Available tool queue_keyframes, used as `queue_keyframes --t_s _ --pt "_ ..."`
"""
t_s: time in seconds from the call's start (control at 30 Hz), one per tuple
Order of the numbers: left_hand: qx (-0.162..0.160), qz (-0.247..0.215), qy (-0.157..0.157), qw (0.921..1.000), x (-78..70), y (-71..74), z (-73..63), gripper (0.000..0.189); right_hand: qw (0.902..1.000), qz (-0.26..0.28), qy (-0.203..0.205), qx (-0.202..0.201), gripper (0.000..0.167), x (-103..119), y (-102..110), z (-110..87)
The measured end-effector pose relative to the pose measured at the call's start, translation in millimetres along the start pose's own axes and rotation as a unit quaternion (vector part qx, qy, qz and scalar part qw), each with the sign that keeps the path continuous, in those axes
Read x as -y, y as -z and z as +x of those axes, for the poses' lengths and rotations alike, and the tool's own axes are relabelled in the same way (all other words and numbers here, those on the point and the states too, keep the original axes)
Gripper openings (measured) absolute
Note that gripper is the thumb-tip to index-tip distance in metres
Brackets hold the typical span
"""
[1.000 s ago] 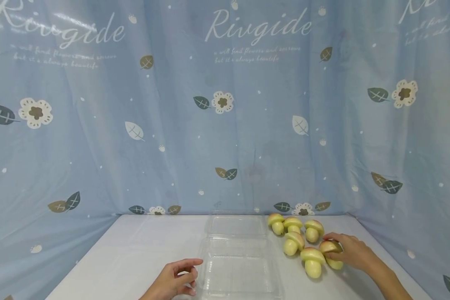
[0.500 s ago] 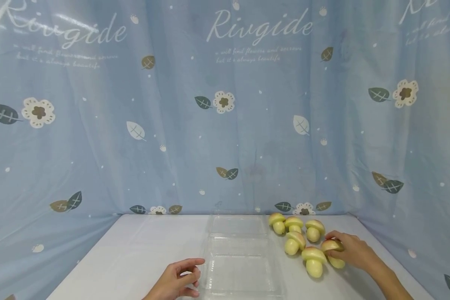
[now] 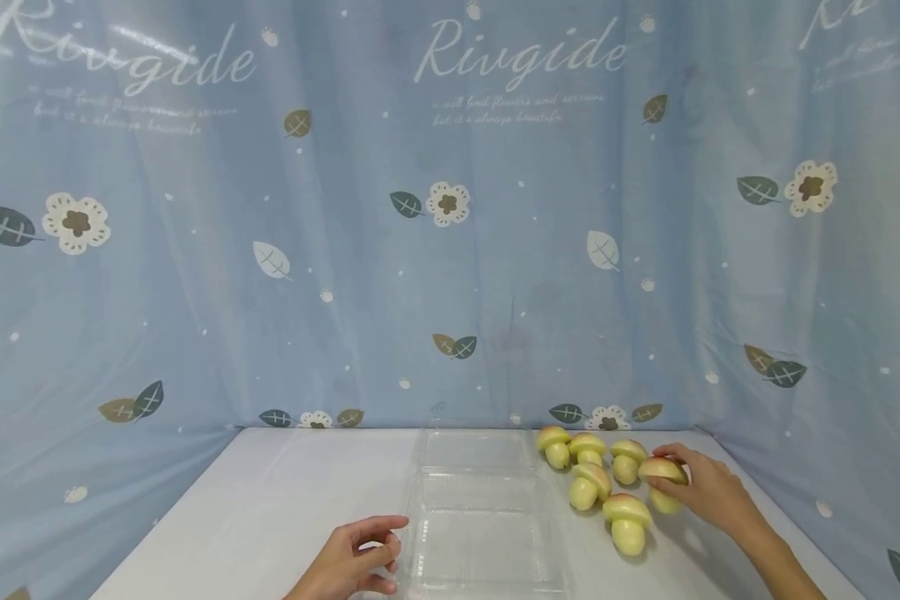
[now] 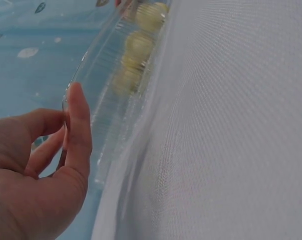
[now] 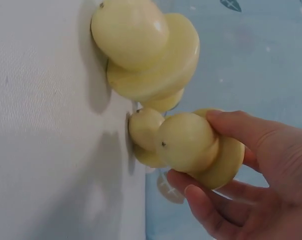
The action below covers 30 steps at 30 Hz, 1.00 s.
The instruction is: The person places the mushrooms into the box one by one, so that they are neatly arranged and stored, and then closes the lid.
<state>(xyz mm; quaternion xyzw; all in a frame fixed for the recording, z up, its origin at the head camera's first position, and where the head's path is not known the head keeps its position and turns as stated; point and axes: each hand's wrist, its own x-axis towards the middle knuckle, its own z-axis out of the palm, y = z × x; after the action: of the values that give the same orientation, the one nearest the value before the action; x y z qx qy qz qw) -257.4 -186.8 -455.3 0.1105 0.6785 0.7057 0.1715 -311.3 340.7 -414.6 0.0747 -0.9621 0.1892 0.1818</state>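
Note:
My right hand point(image 3: 714, 493) grips a toy mushroom point(image 3: 662, 472) by its cap, at the right of the table. In the right wrist view thumb and fingers lie around the cap, and the pale yellow stem point(image 5: 186, 142) points toward the table, apart from it. My left hand point(image 3: 350, 554) is at the left edge of a clear plastic clamshell container point(image 3: 483, 546). The left wrist view has its thumb and fingers on either side of the container's thin rim point(image 4: 65, 107), pinching it. The container lies spread out, lid at the back.
Several other yellow mushrooms with reddish cap tops lie right of the container, the nearest mushroom point(image 3: 627, 525) in front and another mushroom point(image 3: 588, 487) behind it. The white table point(image 3: 270, 500) ends at a blue printed curtain point(image 3: 360, 292) on the back and sides.
The right hand has raised its mushroom off the table and moved it slightly back, close to the others. The left hand stays at the container's edge.

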Motion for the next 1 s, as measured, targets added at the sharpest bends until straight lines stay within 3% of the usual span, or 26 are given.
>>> queue_keyframes --t_s 0.33,0.6,1.0 --pt "-0.004 0.007 0.001 1.0000 -0.4 -0.4 3.1 0.053 0.9987 0.035 0.002 -0.036 0.051 13.0 0.4 4.3" --pt "-0.007 0.003 0.005 1.0000 0.4 -1.2 2.2 0.054 0.9978 0.056 0.009 -0.034 0.053 27.9 1.9 4.1" --pt "-0.002 -0.019 -0.001 0.9998 2.2 -3.7 1.0 0.054 0.9939 0.106 0.022 -0.017 0.055 69.0 8.3 18.5"
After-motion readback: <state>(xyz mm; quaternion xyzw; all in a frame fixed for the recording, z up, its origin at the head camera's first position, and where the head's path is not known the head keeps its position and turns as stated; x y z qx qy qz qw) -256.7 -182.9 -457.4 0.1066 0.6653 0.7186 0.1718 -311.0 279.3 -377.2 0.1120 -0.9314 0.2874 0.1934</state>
